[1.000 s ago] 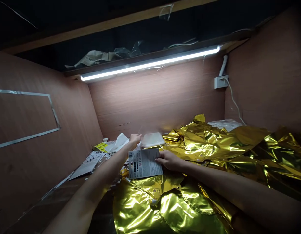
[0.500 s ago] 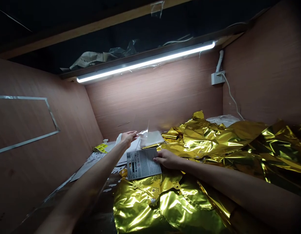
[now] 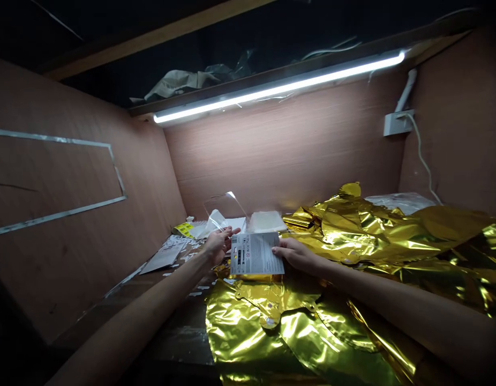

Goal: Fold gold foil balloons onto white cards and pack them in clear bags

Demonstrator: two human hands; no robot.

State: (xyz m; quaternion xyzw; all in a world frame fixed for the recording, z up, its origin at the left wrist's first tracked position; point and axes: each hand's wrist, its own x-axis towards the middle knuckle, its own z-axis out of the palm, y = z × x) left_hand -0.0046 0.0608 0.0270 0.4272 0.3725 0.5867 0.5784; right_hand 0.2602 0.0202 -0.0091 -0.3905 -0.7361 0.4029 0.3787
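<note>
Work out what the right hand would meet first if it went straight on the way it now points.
Leading with its card, the right hand would likely meet the left hand first, close by the card's far edge; depth is unclear.

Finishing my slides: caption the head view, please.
Left hand holding clear plastic, right hand a printed card, over gold foil.

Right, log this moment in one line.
left hand: clear plastic film in grip | right hand: printed card in grip | nearby: crumpled gold foil | tube light: on
</note>
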